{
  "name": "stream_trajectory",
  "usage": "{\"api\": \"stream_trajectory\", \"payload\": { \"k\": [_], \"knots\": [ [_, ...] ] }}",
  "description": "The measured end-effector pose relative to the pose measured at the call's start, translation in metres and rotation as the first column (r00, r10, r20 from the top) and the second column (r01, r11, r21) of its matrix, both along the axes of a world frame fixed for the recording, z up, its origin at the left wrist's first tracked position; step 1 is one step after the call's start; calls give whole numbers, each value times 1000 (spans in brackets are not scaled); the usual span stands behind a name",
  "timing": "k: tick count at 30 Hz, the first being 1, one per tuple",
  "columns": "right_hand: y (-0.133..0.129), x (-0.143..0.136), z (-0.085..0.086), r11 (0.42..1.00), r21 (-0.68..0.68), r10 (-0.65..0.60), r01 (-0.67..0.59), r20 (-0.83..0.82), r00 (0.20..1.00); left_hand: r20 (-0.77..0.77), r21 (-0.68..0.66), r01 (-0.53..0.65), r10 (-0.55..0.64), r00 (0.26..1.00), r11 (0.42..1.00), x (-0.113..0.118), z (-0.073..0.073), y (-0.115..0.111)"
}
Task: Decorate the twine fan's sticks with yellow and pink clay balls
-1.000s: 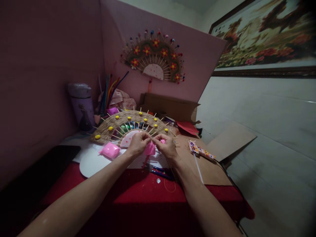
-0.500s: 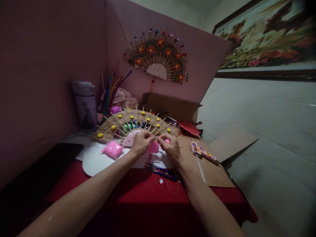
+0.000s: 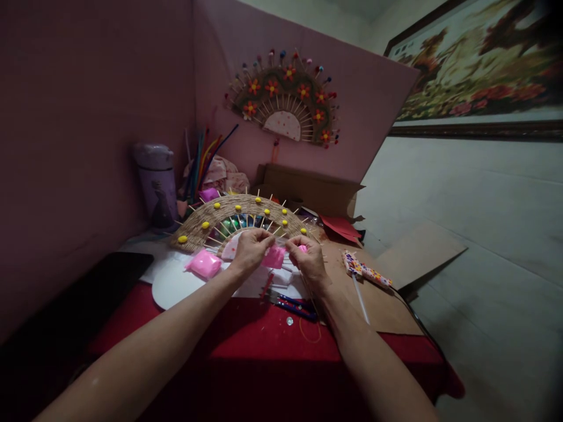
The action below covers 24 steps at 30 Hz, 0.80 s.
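My left hand (image 3: 251,251) pinches a small pink plastic packet (image 3: 274,257), which hangs below its fingertips. Close by on the right, my right hand (image 3: 308,258) has its fingers closed round a bit of pink material (image 3: 302,249); its exact shape is partly hidden. Both hands are in front of a twine-wrapped fan (image 3: 226,206) with yellow dots and thin sticks. A second pink packet (image 3: 204,264) lies left of my left hand. Scissors (image 3: 292,305) with dark blue handles lie below the hands.
A glue gun (image 3: 365,271) in a flowered cover rests on cardboard (image 3: 387,313) at the right. A white disc (image 3: 176,287) lies at the left, with a purple bottle (image 3: 157,187) behind. A finished-looking fan (image 3: 281,97) hangs on the pink board. Red cloth covers the table.
The gap between my hands has widened slightly, and the pink packet stays with my left hand. The whole view has shifted a little.
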State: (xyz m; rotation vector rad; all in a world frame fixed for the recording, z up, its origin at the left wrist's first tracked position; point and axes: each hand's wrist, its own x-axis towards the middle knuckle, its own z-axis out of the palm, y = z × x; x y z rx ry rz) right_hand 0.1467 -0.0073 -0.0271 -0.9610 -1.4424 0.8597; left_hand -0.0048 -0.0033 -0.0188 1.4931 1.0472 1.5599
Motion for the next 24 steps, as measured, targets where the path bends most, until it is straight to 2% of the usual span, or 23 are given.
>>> {"api": "stream_trajectory", "payload": {
  "k": [6,13,20,24],
  "knots": [
    [4,-2,-1,998,-58,30,-38,-137,990,70,11,-3,2,998,1000,-3,3,1],
    [13,0,-6,998,21,-61,67,-222,973,64,55,-103,99,993,993,-8,7,6],
    [6,-2,1,994,-12,-104,104,-236,966,46,54,-197,195,980,979,-14,4,11],
    [7,-2,-1,994,-28,-112,109,-304,946,172,-12,-223,222,960,975,-16,11,12]
  ]
}}
